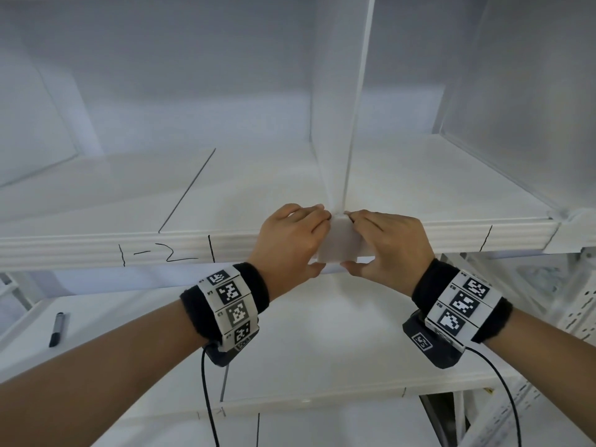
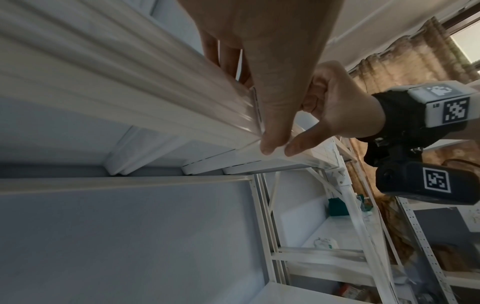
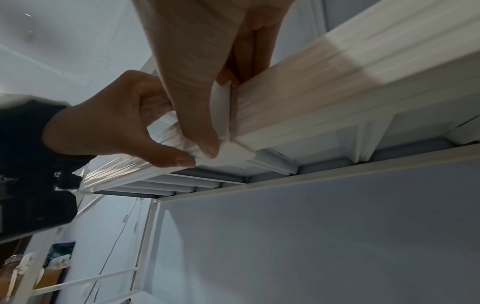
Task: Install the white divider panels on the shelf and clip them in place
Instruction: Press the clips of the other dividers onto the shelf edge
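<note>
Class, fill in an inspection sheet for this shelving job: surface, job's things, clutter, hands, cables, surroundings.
Surface: white shelf, black marker lines, "1-2" on front edge.
Job's things: upright divider panel; white clip over shelf edge at its foot.
Clutter: black marker pen on lower shelf.
Hands: left hand and right hand pinch the clip, thumbs beneath.
Cables: black wrist cables.
Surroundings: perforated metal racking, curtain.

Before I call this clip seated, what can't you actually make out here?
- Head view: both the left hand and right hand cover the white clip's sides.
- Head view: the divider panel's foot is hidden by fingertips; its top is cut off.
- Wrist views: the clip's catch under the shelf's front rail is blurred.
</note>
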Available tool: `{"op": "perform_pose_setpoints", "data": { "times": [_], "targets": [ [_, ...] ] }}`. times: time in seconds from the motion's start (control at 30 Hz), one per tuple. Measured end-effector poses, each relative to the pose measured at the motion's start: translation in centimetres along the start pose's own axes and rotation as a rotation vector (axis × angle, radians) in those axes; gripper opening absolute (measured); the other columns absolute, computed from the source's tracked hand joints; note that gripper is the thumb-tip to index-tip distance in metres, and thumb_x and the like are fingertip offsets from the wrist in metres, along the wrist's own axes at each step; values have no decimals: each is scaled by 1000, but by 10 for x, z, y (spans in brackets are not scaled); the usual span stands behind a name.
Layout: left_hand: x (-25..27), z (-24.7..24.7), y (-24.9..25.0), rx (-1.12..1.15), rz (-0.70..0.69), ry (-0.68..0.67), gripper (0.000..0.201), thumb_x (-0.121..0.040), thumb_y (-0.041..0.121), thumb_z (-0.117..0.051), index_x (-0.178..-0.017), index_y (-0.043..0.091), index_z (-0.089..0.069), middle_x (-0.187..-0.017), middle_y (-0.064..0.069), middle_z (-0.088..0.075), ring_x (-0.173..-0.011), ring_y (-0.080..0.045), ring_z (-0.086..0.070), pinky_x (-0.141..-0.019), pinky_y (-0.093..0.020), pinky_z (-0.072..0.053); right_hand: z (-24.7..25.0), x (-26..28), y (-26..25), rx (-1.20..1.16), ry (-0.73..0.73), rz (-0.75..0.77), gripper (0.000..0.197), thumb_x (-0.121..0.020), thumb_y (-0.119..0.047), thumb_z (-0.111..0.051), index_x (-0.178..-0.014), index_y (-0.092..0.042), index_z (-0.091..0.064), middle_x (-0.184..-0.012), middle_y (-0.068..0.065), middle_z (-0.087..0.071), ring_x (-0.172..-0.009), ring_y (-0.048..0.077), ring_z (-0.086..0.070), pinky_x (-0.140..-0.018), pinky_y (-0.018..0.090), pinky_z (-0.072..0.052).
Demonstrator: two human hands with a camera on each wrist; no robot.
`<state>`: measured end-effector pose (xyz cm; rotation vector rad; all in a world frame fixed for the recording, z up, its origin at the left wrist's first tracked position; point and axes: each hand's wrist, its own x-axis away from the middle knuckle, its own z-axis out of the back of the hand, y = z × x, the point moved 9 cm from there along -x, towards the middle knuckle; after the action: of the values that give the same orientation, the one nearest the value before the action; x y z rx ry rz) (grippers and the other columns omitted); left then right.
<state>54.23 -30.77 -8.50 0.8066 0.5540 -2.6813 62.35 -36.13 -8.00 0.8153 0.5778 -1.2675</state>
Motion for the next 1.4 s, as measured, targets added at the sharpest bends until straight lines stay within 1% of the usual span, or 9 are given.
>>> {"op": "perform_pose_setpoints", "data": {
  "times": [0.27,0.43,0.57,0.73,0.83,0.97,1.07,1.23,1.4],
  "targets": [
    [7,7,-6,-12,-15,29,49,-53,37,-78,-92,9,-70,-106,-2,-72,-91,-16,-71,-83,-27,-51,-4,-6,-9,-23,-5,12,61,-49,-37,-86,-96,-1,-71,-89,4,-75,-63,23,-69,-51,25,-50],
    [21,12,-22,-9,14,15,48,-55,37,-77,-93,8,-69,-107,-3,-71,-88,-17,-71,-80,-28,-51,-11,-17,-26,-39,-26,31,61,-49,-37,-85,-97,-2,-70,-91,4,-75,-66,23,-70,-53,25,-51],
    [39,20,-42,-23,54,-4,48,-56,38,-77,-92,9,-69,-108,-3,-71,-87,-18,-71,-80,-29,-51,-20,-31,-48,-57,-35,48,61,-50,-37,-84,-98,-2,-70,-91,3,-74,-65,23,-70,-51,25,-51],
    [57,29,-61,-31,73,-2,48,-54,38,-77,-92,9,-69,-109,-3,-71,-90,-17,-71,-84,-29,-47,-26,-45,-72,-54,-19,77,61,-48,-37,-85,-96,-2,-71,-88,4,-74,-63,22,-69,-49,25,-50],
    [65,32,-70,-35,83,0,50,-55,39,-77,-95,9,-69,-111,-3,-71,-92,-17,-70,-86,-29,-45,-29,-51,-81,-56,-20,86,60,-48,-38,-84,-96,-2,-71,-87,3,-74,-63,22,-69,-49,25,-49],
    [73,36,-79,-45,80,14,50,-58,39,-77,-97,8,-69,-111,-4,-71,-94,-18,-70,-86,-30,-46,-33,-57,-92,-67,-20,85,60,-48,-37,-84,-95,-3,-70,-87,3,-74,-61,22,-68,-47,25,-49],
    [78,40,-84,-51,69,27,48,-60,38,-76,-96,8,-69,-111,-4,-71,-94,-19,-70,-87,-30,-44,-36,-61,-98,-73,-22,90,59,-49,-36,-83,-95,-3,-70,-85,3,-73,-60,23,-67,-47,25,-49],
    [91,43,-97,-58,75,14,46,-62,37,-75,-96,7,-70,-111,-5,-71,-97,-20,-70,-84,-33,-51,-43,-70,-113,-99,-37,86,58,-50,-36,-81,-95,-3,-69,-85,3,-72,-61,23,-67,-46,25,-48],
    [106,50,-114,-69,97,10,45,-64,37,-75,-97,7,-70,-109,-3,-71,-107,-21,-67,-83,-34,-51,-49,-82,-132,-115,-32,100,57,-50,-35,-81,-95,-3,-69,-86,3,-72,-61,23,-67,-46,25,-45]
  ]
}}
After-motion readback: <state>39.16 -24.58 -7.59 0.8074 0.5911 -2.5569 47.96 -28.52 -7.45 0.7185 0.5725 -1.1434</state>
